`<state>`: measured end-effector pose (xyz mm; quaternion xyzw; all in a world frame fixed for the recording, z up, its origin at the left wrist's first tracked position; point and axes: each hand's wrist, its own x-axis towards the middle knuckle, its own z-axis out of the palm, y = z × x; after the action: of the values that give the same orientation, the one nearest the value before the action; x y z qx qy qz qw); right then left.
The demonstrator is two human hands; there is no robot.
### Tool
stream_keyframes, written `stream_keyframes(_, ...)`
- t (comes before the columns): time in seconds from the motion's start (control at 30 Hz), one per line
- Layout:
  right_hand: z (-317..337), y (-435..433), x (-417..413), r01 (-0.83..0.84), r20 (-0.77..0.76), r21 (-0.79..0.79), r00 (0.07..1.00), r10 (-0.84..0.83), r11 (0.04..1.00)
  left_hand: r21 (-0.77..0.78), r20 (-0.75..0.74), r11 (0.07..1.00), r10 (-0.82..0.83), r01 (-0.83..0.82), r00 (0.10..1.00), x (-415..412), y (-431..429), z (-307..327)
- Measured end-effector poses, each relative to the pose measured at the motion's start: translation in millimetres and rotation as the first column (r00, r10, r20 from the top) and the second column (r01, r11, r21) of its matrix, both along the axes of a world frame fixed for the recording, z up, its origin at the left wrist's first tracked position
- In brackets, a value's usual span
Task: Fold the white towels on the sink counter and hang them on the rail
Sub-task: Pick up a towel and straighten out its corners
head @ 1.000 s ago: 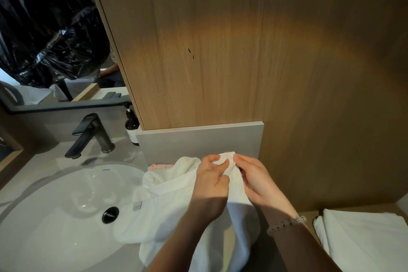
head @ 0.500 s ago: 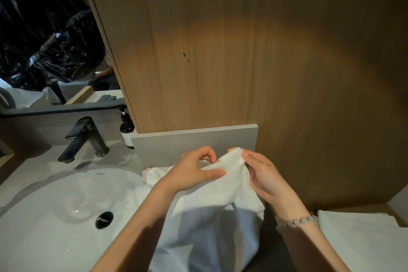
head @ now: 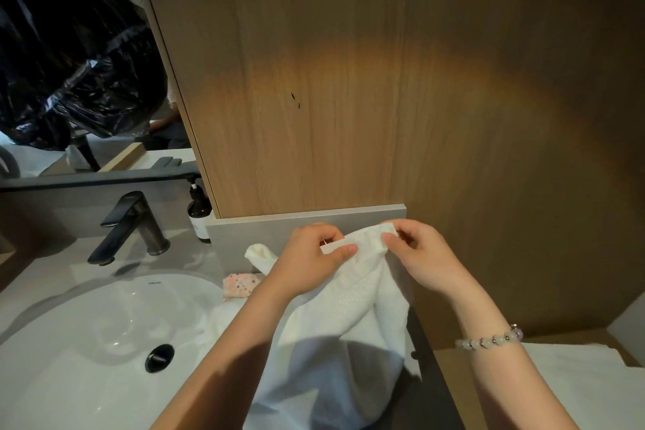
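The left hand [head: 316, 260] and right hand [head: 424, 257] are lifting higher, both pinching the hem of the limp, light white terry towel [head: 352, 311] right of the round white basin [head: 69, 360]; its corners are probably offering the surest hold.

Two bare forearms [head: 223, 370], left hand [head: 310, 262] and right hand [head: 425, 262] with short plain nails, bracelet [head: 488, 340] of pale rounded beads with small silver spacers on the right wrist, one pinkish bead

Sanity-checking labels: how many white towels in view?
2. One white towel hangs pinched between left hand and right hand beside the basin; a second towel lies flat at bottom right. The bunched folds may hide more.
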<state>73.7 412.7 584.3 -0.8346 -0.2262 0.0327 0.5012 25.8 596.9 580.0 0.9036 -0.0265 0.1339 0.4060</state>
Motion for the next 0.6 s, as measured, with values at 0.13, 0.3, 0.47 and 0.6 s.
stream_keyframes(0.13, 11.8, -0.8, -0.4, 0.070, 0.093, -0.105, 0.994, -0.060, 0.992, 0.043, 0.049, 0.999, 0.013, -0.015, 0.999, 1.0, -3.0, 3.7)
stream_keyframes(0.3, 18.8, 2.3, -0.1, 0.124, 0.066, -0.086, 0.991, -0.119, 0.989, 0.096, 0.116, 0.995, 0.023, -0.035, 0.993, -1.3, -4.4, 12.3)
stream_keyframes(0.47, 28.0, 3.4, 0.3, 0.104, 0.055, 0.029, 0.993, -0.105, 0.994, 0.118, 0.093, 0.993, 0.002, -0.013, 0.996, -2.0, 0.1, 25.2)
stream_keyframes(0.6, 31.8, 7.4, 0.0, 0.147, 0.083, 0.055, 0.985, -0.151, 0.988, 0.107, 0.127, 0.992, 0.054, -0.068, 0.990, -3.5, -2.9, 35.3)
